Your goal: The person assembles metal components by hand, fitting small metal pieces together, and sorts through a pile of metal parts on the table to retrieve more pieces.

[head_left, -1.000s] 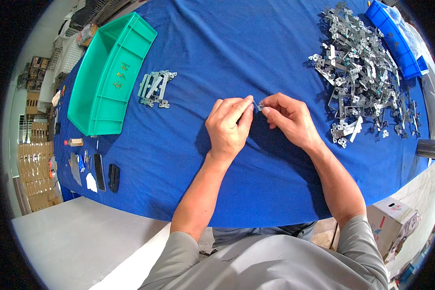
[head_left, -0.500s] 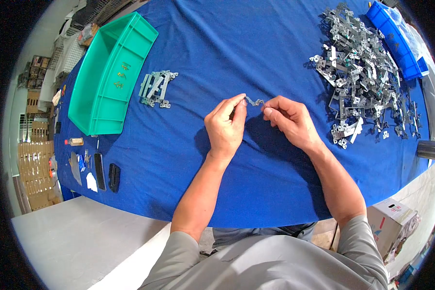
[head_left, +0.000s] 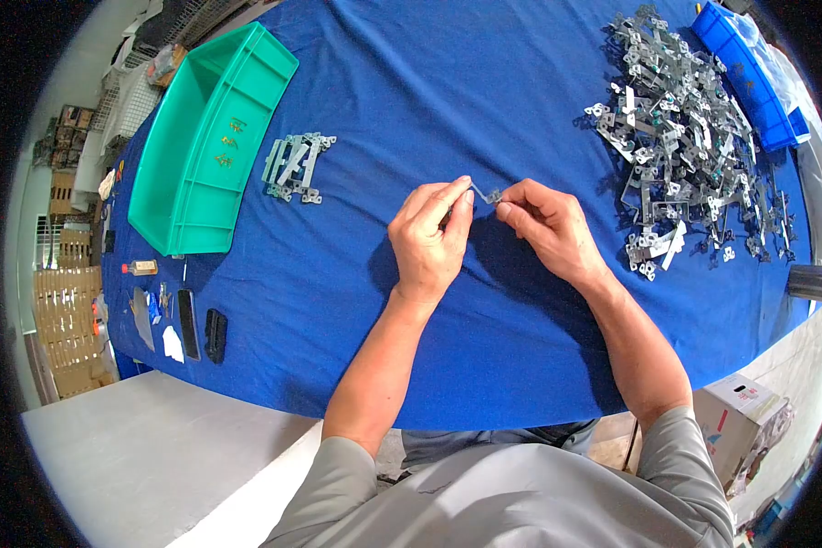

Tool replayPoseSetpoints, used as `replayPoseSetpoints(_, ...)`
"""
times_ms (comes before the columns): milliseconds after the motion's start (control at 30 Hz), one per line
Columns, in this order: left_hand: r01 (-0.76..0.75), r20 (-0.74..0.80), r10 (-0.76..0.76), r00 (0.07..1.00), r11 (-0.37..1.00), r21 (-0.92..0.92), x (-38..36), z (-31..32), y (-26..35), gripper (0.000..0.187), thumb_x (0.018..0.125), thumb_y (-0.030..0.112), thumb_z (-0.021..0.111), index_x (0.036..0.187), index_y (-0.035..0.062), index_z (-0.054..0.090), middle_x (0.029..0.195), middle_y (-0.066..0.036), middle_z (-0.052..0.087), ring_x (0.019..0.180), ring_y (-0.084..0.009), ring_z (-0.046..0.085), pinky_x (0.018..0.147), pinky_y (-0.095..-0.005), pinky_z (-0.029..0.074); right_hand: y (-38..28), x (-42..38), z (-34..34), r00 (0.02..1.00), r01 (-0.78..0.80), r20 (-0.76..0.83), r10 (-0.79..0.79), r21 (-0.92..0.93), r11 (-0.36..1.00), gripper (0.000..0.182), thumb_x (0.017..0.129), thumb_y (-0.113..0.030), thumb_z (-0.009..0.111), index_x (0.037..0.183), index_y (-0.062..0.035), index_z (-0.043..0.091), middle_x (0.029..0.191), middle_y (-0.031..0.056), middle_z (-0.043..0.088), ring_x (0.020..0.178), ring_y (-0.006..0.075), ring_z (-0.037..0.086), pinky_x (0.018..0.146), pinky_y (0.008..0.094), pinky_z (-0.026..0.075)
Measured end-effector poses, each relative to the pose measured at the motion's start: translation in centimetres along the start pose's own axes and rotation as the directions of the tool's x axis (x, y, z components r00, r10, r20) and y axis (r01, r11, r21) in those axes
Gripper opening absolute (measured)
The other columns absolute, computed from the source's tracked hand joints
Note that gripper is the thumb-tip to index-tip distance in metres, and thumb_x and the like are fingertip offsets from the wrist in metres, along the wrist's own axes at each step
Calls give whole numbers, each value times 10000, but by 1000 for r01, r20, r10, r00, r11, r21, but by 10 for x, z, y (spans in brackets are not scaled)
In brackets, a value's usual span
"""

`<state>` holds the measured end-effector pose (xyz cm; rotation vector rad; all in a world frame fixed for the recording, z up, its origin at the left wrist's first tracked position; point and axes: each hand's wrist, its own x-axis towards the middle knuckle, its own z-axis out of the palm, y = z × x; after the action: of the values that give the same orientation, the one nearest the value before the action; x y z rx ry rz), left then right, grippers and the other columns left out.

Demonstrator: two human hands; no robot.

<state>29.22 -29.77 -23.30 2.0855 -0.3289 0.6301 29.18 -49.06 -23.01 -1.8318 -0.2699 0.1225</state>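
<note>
Between my hands is a small bent metal bracket, held above the blue cloth. My left hand pinches its left end between thumb and fingers. The thumb and forefinger of my right hand are closed on its right end. To the left, a small group of similar metal brackets lies together on the cloth. A large heap of such brackets covers the right side. Fingertips hide both ends of the held piece.
A green plastic bin stands at the left, and a blue bin at the far right. A small bottle, a phone and a black case lie near the left edge of the blue cloth.
The bracket has turned slightly, and more of its flat strip shows between my fingers. My left hand has shifted a little to the right; my right hand is nearly still.
</note>
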Motion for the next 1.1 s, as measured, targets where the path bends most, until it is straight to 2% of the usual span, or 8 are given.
replayPoseSetpoints(133, -47, -10, 48, 999, 998, 31, 1, -1, 1, 169, 881, -12, 757, 1044, 20, 785, 925, -97, 746, 734, -145, 682, 629, -280, 533, -9, 0, 0, 995, -104, 17, 103, 63, 993, 155, 1001, -164, 676, 1031, -12, 670, 739, 30, 646, 668, 77, 613, 581, 270, 503)
replayPoseSetpoints(433, -164, 32, 162, 986, 978, 132, 0, -1, 4, 229, 826, -21, 771, 1043, 48, 783, 920, -120, 737, 804, -268, 696, 728, -366, 555, -7, 1, -1, 998, -58, 25, 53, 240, 969, 180, 1017, -120, 655, 1153, -4, 633, 825, -3, 631, 742, 61, 611, 663, 238, 525)
replayPoseSetpoints(533, -191, 52, 185, 981, 972, 134, 0, -1, 4, 234, 822, -24, 772, 1043, 52, 784, 921, -116, 736, 792, -261, 690, 723, -364, 554, -5, 1, -1, 995, -92, 48, 84, 215, 972, 173, 996, -149, 671, 1101, -11, 663, 856, 30, 659, 715, 84, 626, 630, 258, 528)
replayPoseSetpoints(633, -213, 56, 208, 977, 968, 130, 1, -2, 5, 240, 819, -25, 773, 1046, 52, 784, 921, -114, 736, 790, -260, 688, 720, -365, 554, 2, 1, -2, 1000, -9, 3, 9, 37, 999, 177, 1002, -170, 668, 1067, -5, 668, 857, 22, 657, 714, 80, 592, 627, 247, 499)
replayPoseSetpoints(733, -212, 53, 208, 977, 972, 105, 1, -2, 6, 237, 825, -27, 767, 1049, 48, 783, 913, -118, 737, 782, -260, 696, 710, -361, 557, 1, 2, -2, 996, -19, -78, 38, 227, 974, 177, 1014, -181, 659, 1054, -9, 666, 857, 13, 651, 715, 69, 559, 630, 233, 467)
replayPoseSetpoints(833, -142, 27, 140, 990, 988, 63, -1, 1, 3, 204, 862, -27, 740, 1055, 29, 777, 894, -129, 744, 756, -236, 708, 686, -335, 558, 0, 4, -5, 985, -121, -38, 167, 538, 834, 176, 1031, -189, 637, 1039, -15, 665, 843, 1, 645, 710, 56, 550, 624, 231, 455)
replayPoseSetpoints(1000, 158, 7, -158, 987, 986, -47, -3, 2, -2, 158, 930, -9, 690, 1070, -5, 764, 877, -132, 762, 715, -152, 709, 645, -282, 550, -6, -1, -2, 996, -79, 57, 67, 242, 967, 181, 1036, -186, 627, 1034, -12, 675, 796, -15, 644, 692, 47, 551, 603, 234, 455)
replayPoseSetpoints(1100, 108, 9, -108, 994, 994, -12, -2, 1, 0, 158, 928, 1, 702, 1075, -7, 761, 881, -120, 763, 711, -140, 703, 638, -286, 548, -2, -1, -1, 998, -27, 61, 15, 194, 981, 177, 1027, -180, 638, 1028, -7, 680, 784, -11, 649, 686, 50, 561, 600, 245, 462)
